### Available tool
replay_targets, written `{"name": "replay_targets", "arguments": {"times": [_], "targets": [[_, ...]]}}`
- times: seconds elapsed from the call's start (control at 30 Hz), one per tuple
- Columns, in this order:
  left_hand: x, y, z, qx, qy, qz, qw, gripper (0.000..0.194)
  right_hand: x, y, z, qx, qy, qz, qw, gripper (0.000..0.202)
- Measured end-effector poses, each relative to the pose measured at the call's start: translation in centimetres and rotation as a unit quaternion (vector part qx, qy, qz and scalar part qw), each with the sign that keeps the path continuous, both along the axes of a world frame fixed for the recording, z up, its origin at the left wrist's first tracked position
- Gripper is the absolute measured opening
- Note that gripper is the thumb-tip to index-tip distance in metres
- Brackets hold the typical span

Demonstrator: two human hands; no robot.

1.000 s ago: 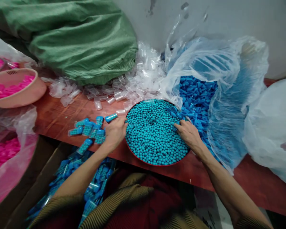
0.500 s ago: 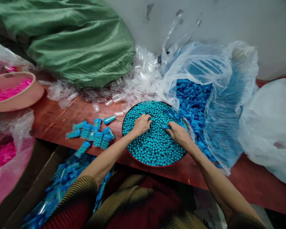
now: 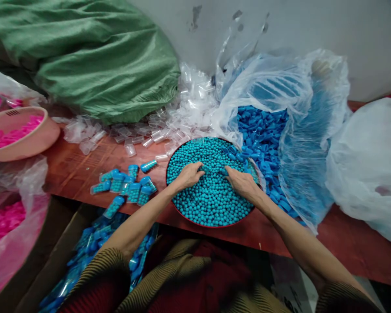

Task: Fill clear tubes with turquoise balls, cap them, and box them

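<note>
A round red-rimmed tub (image 3: 211, 225) is full of small turquoise balls (image 3: 211, 204). Over its left half is my left hand (image 3: 190, 174), its thumb and fingers curled together just above the balls. A dark, see-through patch shows at those fingertips, too small to make out. Facing it from the right, my right hand (image 3: 241, 180) pinches a small blue cap (image 3: 223, 170), mostly hidden by the fingers. Several more blue caps (image 3: 233, 153) lie on the balls at the tub's back right. Left of the tub, filled clear tubes with blue caps (image 3: 134, 191) form a loose group.
Empty clear tubes (image 3: 158, 134) are heaped behind the tub. A plastic bag of blue caps (image 3: 263, 126) lies open at the right, beside a white bag (image 3: 368, 165). At the left are a green sack (image 3: 111, 61), a pink basin (image 3: 48, 130) and a box of filled tubes (image 3: 87, 243) below the table edge.
My right hand has moved slightly left with the blue cap, and my left hand has dropped a little. The two hands are closer together. The camera view has shifted slightly.
</note>
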State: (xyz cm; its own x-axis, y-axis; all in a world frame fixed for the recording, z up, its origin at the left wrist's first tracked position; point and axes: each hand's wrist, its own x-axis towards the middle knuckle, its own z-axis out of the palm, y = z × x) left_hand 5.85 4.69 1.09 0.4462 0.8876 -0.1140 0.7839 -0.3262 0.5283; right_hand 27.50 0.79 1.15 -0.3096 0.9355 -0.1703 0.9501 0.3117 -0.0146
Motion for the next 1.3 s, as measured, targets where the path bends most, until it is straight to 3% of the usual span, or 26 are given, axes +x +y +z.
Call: {"name": "replay_targets", "arguments": {"times": [0.07,0.17,0.4,0.47,0.6,0.73,0.83,0.97,1.3], "targets": [[0.3,-0.1,0.4,-0.015,-0.015,0.006,1.000,0.030,-0.1,0.4,0.1,0.022,0.062,-0.041,0.997,0.032],[0.6,-0.2,0.5,-0.022,-0.056,-0.009,0.998,0.031,-1.3,1.0,0.6,0.043,0.155,-0.031,0.986,0.038],[0.0,-0.2,0.0,-0.080,-0.150,-0.024,0.985,0.027,-1.9,1.3,1.1,-0.032,0.243,0.004,0.969,0.038],[-0.1,-0.1,0.2,-0.100,-0.177,-0.024,0.979,0.024,-1.4,1.2,0.9,-0.025,0.322,-0.021,0.946,0.034],[0.4,-0.5,0.6,-0.129,-0.234,-0.010,0.964,0.019,-1.8,0.9,0.3,-0.036,0.485,-0.075,0.870,0.027],[0.9,-1.4,0.6,-0.187,-0.305,0.022,0.934,0.028,-3.2,0.3,-0.1,-0.016,0.551,-0.105,0.828,0.021],[1.1,-2.2,0.4,-0.241,-0.346,0.051,0.905,0.044,-3.7,-0.3,0.1,0.009,0.554,-0.126,0.823,0.021],[1.4,-2.9,0.7,-0.234,-0.379,0.075,0.892,0.061,-3.9,-0.9,0.6,0.010,0.552,-0.142,0.822,0.022],[2.2,-4.1,1.5,-0.224,-0.423,0.085,0.874,0.059,-3.8,-1.8,2.0,0.028,0.518,-0.125,0.845,0.023]]}}
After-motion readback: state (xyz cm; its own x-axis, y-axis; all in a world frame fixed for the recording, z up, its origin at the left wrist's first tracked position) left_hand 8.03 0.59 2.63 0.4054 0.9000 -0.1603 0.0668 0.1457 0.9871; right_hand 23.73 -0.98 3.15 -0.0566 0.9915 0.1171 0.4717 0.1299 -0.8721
